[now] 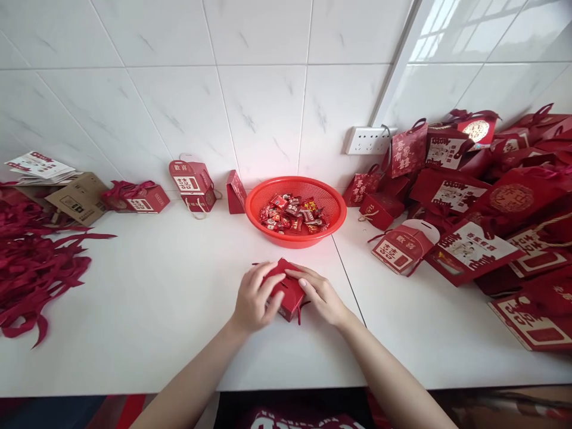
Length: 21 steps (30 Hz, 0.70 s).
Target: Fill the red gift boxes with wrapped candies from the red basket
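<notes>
In the head view a small red gift box (293, 293) lies on the white table in front of me, its top flaps folded in and a dark red ribbon trailing from its sides. My left hand (259, 298) curls over the box's left side, the fingers bent on its top and a little blurred. Against the right side and top edge rests my right hand (322, 295), fingers closed together along the box. Just beyond stands a red plastic basket (295, 241) with several wrapped candies (295, 215) in it.
Finished-looking red gift boxes (465, 196) pile up at the right. A heap of dark red ribbons (40, 268) lies at the left beside a cardboard box (75, 199). Sample boxes (193, 183) line the tiled wall, near a power socket (370, 140).
</notes>
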{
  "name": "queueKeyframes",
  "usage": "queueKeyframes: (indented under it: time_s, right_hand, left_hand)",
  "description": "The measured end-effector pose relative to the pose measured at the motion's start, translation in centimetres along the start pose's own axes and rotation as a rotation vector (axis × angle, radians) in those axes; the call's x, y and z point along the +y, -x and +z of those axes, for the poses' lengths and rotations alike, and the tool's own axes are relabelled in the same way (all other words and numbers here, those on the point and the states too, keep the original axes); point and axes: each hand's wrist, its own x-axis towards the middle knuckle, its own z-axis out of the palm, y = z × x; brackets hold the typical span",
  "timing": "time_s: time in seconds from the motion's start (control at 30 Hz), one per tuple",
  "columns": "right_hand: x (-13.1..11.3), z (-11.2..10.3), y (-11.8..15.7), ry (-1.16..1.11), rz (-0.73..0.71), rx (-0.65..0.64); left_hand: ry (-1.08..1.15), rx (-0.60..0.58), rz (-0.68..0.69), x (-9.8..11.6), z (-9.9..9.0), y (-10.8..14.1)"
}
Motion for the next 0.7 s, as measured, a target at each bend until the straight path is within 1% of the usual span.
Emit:
queueKeyframes:
  time_s: [0.03,0.1,0.2,0.27,0.33,0.4,0.47,0.57,0.63,0.7]
  right_hand:
    - [0.0,0.0,0.1,0.007,-0.013,-0.017]
    - [-0.2,0.0,0.3,0.031,-0.052,-0.067]
    - [-0.7,0.1,0.7,0.063,-0.096,-0.154]
    - [-1.1,0.3,0.8,0.104,-0.107,-0.208]
    - [-1.4,0.4,0.8,0.158,-0.106,-0.249]
    - [-1.4,0.4,0.8,0.200,-0.083,-0.274]
    - [-1.1,0.3,0.8,0.215,-0.054,-0.281]
    - [-0.6,0.0,0.9,0.206,-0.038,-0.267]
    - [-0.3,-0.1,0.9,0.199,-0.038,-0.255]
    - [-0.3,-0.2,1.0,0.200,-0.033,-0.246]
  left_hand:
    - [-0.087,-0.038,0.006,0.7,-0.2,0.3]
    - [-0.208,-0.094,-0.046,2.3,-0.3,1.2]
    - [-0.317,-0.095,-0.089,3.7,-0.5,2.5]
    - [-0.354,-0.072,-0.107,3.7,-0.9,3.1]
    - [-0.405,-0.042,-0.165,2.6,-1.6,3.3]
    - [-0.491,-0.008,-0.262,0.5,-2.7,3.3]
    - [-0.600,0.035,-0.381,-2.7,-4.2,3.1]
    - [-0.715,0.095,-0.575,-8.6,-6.9,2.3]
    - [-0.733,0.097,-0.660,-12.7,-8.6,1.4]
    - [-0.715,0.077,-0.741,-16.3,-9.9,0.0]
